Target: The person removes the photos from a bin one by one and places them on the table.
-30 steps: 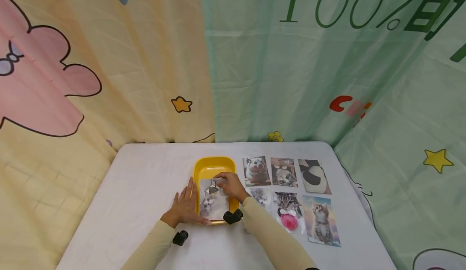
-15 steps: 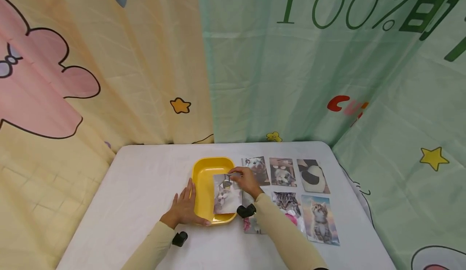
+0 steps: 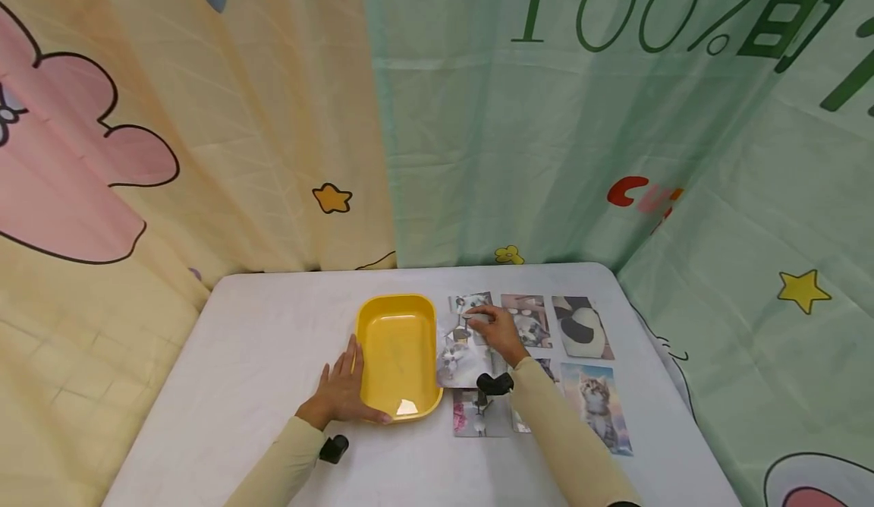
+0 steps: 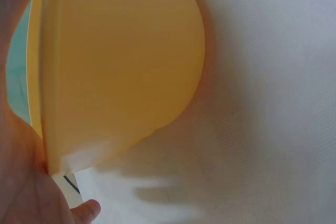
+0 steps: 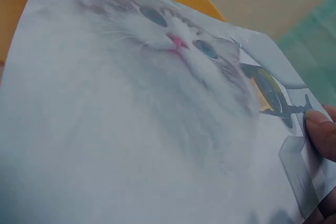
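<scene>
A photo card of a white and grey cat is pinched by my right hand at its far edge. It hangs just right of the yellow tray and hides parts of the cards below. The right wrist view shows the thumb pressed on the printed side of the cat card. My left hand rests along the tray's left wall, fingers straight and thumb spread by its front corner. Nothing lies in the tray. Close to the left wrist camera stands the tray's outer wall.
Several photo cards lie in rows right of the tray. Among them are a black-and-white animal card, a kitten card and a card with pink flowers. My right forearm covers some. Curtains surround the white table.
My right hand has lifted the cat card out of the tray and carried it right, over the laid-out cards. The left hand has stayed against the tray.
</scene>
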A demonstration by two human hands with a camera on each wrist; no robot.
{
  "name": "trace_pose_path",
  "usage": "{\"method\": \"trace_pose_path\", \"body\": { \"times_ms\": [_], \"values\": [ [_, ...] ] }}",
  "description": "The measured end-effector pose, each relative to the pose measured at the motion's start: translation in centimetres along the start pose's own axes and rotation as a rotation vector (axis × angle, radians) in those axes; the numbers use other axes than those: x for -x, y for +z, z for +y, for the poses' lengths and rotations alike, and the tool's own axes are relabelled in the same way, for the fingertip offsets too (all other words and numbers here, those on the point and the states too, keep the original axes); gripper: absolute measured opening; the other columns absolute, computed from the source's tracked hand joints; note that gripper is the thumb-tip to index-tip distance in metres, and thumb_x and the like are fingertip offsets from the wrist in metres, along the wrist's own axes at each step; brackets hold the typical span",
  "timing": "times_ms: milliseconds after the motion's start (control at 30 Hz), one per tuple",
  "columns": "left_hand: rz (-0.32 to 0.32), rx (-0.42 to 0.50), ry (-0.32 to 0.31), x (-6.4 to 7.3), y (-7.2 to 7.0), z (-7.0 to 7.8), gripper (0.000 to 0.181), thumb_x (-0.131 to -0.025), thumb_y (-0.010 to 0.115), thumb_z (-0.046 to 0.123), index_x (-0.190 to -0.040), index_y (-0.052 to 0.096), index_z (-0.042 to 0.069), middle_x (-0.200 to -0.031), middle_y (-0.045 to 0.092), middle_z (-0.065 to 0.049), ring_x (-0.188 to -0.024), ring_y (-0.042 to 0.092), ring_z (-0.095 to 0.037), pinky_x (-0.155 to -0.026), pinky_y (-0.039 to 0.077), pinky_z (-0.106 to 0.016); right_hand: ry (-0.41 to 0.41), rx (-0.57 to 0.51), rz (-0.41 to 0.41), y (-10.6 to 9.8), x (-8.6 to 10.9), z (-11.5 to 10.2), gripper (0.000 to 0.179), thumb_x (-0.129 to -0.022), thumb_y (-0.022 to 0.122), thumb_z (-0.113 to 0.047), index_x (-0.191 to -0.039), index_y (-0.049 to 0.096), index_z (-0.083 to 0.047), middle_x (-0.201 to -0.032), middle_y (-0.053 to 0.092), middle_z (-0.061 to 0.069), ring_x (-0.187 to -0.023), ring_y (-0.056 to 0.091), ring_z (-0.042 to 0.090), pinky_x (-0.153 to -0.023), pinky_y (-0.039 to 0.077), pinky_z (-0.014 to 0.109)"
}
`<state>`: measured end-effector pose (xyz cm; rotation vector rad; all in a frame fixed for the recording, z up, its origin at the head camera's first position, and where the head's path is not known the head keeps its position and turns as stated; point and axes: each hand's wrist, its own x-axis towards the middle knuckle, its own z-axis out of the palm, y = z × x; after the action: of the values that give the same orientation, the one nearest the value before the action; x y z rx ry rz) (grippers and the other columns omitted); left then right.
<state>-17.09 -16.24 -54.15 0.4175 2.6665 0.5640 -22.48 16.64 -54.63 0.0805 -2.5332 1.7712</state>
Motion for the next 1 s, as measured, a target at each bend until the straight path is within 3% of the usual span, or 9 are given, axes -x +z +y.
{"method": "trace_pose_path", "body": {
  "times_ms": [100, 233, 400, 533, 667, 833, 933, 1000],
  "values": [
    [0.000, 0.003, -0.005, -0.1, 0.2, -0.1, 0.151, -0.051, 0.083, 0.068, -0.150, -0.003, -0.008, -0.159, -0.013, -0.021, -0.142, 0.013, -0.045, -0.111, 0.007, -0.065, 0.044, 0.002, 0.055, -2.0, 0.3, 0.8, 0.023, -0.089, 0.070, -0.012, -0.109, 0.068, -0.001, -0.127, 0.058, 0.019, -0.107, 0.056, 0.033, -0.088, 0.048, 0.047],
    [-0.001, -0.002, -0.007, -0.2, 0.4, -0.2, 0.152, -0.051, 0.082, 0.069, -0.150, -0.004, -0.007, -0.159, -0.013, -0.020, -0.142, 0.013, -0.044, -0.111, 0.007, -0.064, 0.102, -0.024, 0.103, -5.0, 0.8, 2.3, 0.028, -0.089, 0.070, -0.012, -0.111, 0.064, 0.003, -0.133, 0.052, 0.023, -0.091, 0.055, 0.020, -0.075, 0.047, 0.032],
    [0.001, 0.004, -0.006, -0.2, 0.6, -0.3, 0.152, -0.051, 0.082, 0.069, -0.150, -0.004, -0.008, -0.159, -0.013, -0.020, -0.142, 0.013, -0.044, -0.111, 0.007, -0.065, 0.143, -0.086, 0.137, -8.8, 1.9, 4.3, 0.033, -0.090, 0.069, -0.013, -0.115, 0.061, 0.006, -0.112, 0.061, 0.017, -0.070, 0.046, 0.009, -0.061, 0.040, 0.025],
    [-0.006, 0.008, -0.015, -0.2, 0.6, -0.4, 0.152, -0.051, 0.081, 0.070, -0.150, -0.003, -0.008, -0.159, -0.013, -0.020, -0.142, 0.013, -0.045, -0.111, 0.006, -0.065, 0.180, -0.057, 0.187, -11.6, 2.7, 5.2, 0.035, -0.090, 0.070, -0.017, -0.117, 0.062, 0.004, -0.094, 0.060, 0.000, -0.071, 0.044, 0.009, -0.062, 0.041, 0.024],
    [-0.005, 0.010, -0.017, -0.3, 0.5, -0.2, 0.152, -0.051, 0.081, 0.070, -0.150, -0.004, -0.007, -0.159, -0.015, -0.019, -0.143, 0.012, -0.044, -0.112, 0.006, -0.064, 0.216, -0.025, 0.206, -15.0, 3.6, 6.2, 0.036, -0.091, 0.068, -0.016, -0.118, 0.059, 0.006, -0.079, 0.060, -0.007, -0.066, 0.046, 0.010, -0.060, 0.042, 0.026],
    [-0.011, -0.002, -0.013, -0.2, 0.1, 0.2, 0.150, -0.053, 0.082, 0.068, -0.150, -0.004, -0.008, -0.159, -0.014, -0.020, -0.143, 0.012, -0.043, -0.111, 0.007, -0.064, 0.253, 0.060, 0.169, -20.2, 5.3, 8.4, 0.041, -0.093, 0.066, -0.023, -0.120, 0.057, 0.006, -0.087, 0.063, -0.006, -0.073, 0.053, 0.008, -0.064, 0.046, 0.027],
    [-0.016, -0.009, -0.017, -0.1, -0.1, 0.2, 0.150, -0.053, 0.082, 0.068, -0.150, -0.004, -0.008, -0.159, -0.014, -0.021, -0.143, 0.012, -0.043, -0.111, 0.007, -0.065, 0.282, 0.151, 0.120, -22.9, 6.4, 9.3, 0.046, -0.094, 0.064, -0.029, -0.123, 0.056, 0.005, -0.111, 0.064, 0.011, -0.095, 0.058, 0.021, -0.074, 0.048, 0.035],
    [-0.014, -0.006, -0.021, 0.1, -0.2, 0.2, 0.150, -0.053, 0.082, 0.068, -0.150, -0.004, -0.008, -0.159, -0.014, -0.020, -0.142, 0.012, -0.044, -0.111, 0.007, -0.065, 0.295, 0.199, 0.075, -24.3, 7.1, 9.6, 0.050, -0.095, 0.063, -0.032, -0.124, 0.054, 0.007, -0.129, 0.053, 0.026, -0.111, 0.053, 0.036, -0.083, 0.047, 0.044]
  ]
}}
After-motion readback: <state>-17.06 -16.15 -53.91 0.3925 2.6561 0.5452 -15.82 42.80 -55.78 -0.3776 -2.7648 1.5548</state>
